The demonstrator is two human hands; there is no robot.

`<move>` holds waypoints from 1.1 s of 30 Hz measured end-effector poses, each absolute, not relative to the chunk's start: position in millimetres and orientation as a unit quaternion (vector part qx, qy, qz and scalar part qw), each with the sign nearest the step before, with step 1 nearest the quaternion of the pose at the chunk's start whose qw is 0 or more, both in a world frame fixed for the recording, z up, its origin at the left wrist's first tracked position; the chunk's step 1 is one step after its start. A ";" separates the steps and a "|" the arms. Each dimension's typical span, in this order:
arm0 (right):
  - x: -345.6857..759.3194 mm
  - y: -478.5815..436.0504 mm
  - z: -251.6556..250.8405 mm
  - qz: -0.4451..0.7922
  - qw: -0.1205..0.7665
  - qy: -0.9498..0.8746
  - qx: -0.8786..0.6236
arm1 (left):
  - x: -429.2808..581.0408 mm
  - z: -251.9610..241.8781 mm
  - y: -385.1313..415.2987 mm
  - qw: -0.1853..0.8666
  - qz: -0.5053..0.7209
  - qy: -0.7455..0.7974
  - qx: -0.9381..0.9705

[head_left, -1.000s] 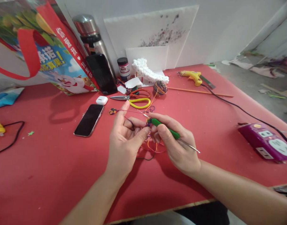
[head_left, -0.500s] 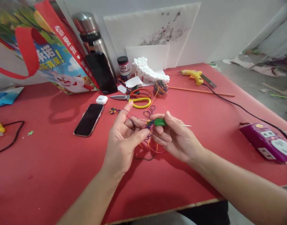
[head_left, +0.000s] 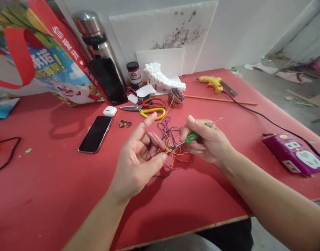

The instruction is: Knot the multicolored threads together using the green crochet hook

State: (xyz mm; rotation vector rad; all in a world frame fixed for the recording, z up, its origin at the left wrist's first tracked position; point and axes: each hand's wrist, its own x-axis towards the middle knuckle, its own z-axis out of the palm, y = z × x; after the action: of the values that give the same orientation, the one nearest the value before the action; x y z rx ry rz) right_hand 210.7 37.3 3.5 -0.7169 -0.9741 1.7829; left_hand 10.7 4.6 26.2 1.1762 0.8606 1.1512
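Right hand [head_left: 210, 141], curled round the hook [head_left: 192, 137], has backed toward two o'clock; left hand [head_left: 135, 160] pinches the piece [head_left: 169, 150], seemingly mid-stitch.

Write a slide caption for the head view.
Left hand pinches a small multicoloured yarn piece while the right hand holds a green-handled hook to it above a red table.
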 end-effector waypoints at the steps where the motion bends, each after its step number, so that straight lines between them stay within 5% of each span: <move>1: 211.6 37.5 3.8 0.725 0.474 -0.405 -0.293 | 10.8 26.9 4.2 0.597 0.493 0.374 0.511; 13: 189.0 17.6 -0.7 0.673 0.548 -0.410 -0.280 | 14.9 24.2 7.6 0.664 0.497 0.392 0.398; 20: 195.5 9.5 2.9 0.313 0.549 -0.725 -0.276 | 11.1 28.4 8.2 0.648 0.515 0.397 0.396; 27: 188.0 5.5 -4.8 0.139 0.535 -0.787 -0.275 | 14.6 28.0 7.8 0.649 0.523 0.379 0.401; 30: 181.7 0.1 -6.5 0.210 0.565 -0.748 -0.278 | 9.2 30.4 11.1 0.693 0.514 0.356 0.359; 33: 180.0 2.0 -6.0 0.483 0.574 -0.609 -0.256 | 1.1 34.0 14.8 0.724 0.485 0.349 0.343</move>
State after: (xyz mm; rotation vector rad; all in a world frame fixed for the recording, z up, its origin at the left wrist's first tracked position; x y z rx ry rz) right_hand 180.0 2.0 -6.0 -0.5988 -1.4279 1.1322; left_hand 1.1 14.8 34.0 0.7565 0.7708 1.0710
